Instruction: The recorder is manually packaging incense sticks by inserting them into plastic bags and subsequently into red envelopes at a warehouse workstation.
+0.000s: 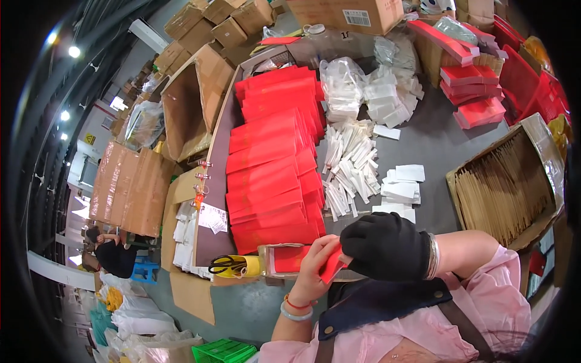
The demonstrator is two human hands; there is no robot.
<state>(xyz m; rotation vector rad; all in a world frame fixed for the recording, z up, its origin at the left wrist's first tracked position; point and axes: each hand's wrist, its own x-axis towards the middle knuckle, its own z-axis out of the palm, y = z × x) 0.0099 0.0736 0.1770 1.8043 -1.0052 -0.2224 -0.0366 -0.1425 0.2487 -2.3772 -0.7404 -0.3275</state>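
Observation:
Close to my body, at the table's front edge, my bare left hand [316, 266] pinches a small red paper packet [332, 267]. My right hand [385, 247], in a black glove with bare fingertips, is curled over the same packet's upper right edge; most of its fingers are hidden. Just left of my hands, an open small cardboard box [262, 259] holds more red packets [287, 259]. Beyond my right hand lie small white cards [402, 187] in a loose pile. White paper strips [351, 158] are heaped farther off.
Overlapping red packets [266, 187] fill the table's left side. Scissors [225, 264] sit in a yellow holder [249, 267] at the edge. A carton [455, 192] of brown sheets stands right; red bundles [475, 91] are stacked behind. Another person [118, 254] is far left.

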